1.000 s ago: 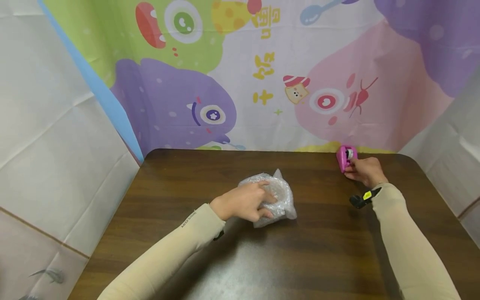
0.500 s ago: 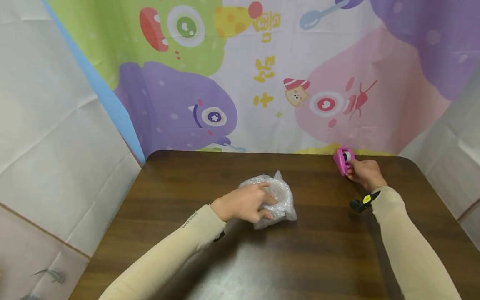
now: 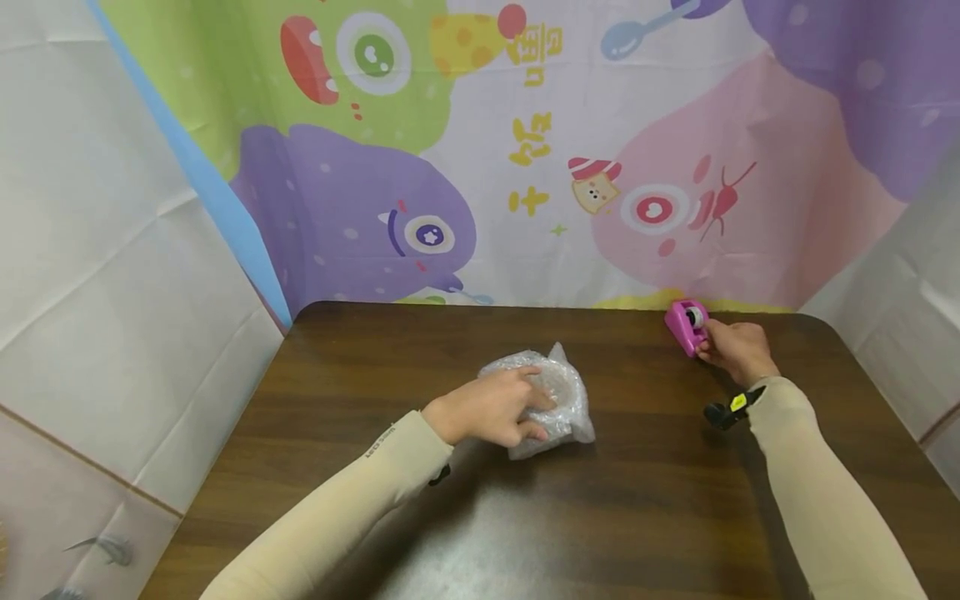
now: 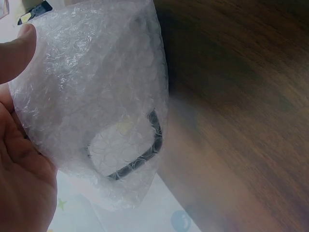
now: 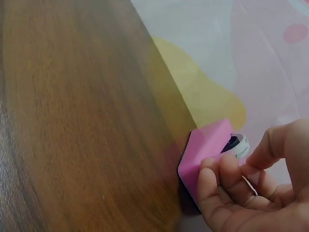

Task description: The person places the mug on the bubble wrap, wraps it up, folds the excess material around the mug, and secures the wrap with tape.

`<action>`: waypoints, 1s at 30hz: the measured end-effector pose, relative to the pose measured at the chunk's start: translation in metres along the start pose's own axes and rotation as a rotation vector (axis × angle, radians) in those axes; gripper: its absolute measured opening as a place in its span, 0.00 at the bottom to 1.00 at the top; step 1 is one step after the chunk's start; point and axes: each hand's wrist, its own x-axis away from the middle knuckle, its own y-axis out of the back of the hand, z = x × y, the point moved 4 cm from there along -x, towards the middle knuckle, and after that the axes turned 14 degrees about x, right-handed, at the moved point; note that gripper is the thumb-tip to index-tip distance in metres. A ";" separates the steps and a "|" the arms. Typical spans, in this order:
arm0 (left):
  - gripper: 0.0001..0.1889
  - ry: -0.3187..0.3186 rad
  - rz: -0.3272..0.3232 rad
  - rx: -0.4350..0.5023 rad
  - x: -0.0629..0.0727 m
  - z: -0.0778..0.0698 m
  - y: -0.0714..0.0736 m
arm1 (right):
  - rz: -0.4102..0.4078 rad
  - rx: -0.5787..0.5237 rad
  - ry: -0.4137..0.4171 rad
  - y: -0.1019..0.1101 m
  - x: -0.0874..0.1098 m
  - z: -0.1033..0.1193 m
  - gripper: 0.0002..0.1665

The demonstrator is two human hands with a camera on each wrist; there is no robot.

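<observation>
In the head view my left hand (image 3: 491,407) lies over a bubble-wrapped bundle (image 3: 572,408) at mid-table, fingers bent across its top and thumb at the near side. The left wrist view shows the thumb and palm against the clear bubble wrap (image 4: 96,87); a dark curved edge shows through, but the thing inside cannot be made out. At the far right, my right hand (image 3: 738,350) holds a pink tape dispenser (image 3: 681,329) by its near side. Close up, fingers press on the dispenser's pink body (image 5: 205,142), and thumb and index finger meet beside the white tape roll (image 5: 241,146).
The brown wooden table (image 3: 420,333) meets a cartoon-printed cloth (image 3: 525,250) at its back edge, close behind the dispenser. White panels (image 3: 112,250) stand to the left and right. A black wrist camera (image 3: 723,414) sits on the right wrist.
The tape dispenser has shifted slightly left and turned a little in my right hand. The left hand and the bubble-wrapped bundle have stayed put. The head view has tilted slightly.
</observation>
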 end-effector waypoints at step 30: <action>0.09 -0.017 -0.012 -0.005 0.001 -0.002 0.001 | -0.084 0.055 0.080 -0.001 0.003 0.000 0.12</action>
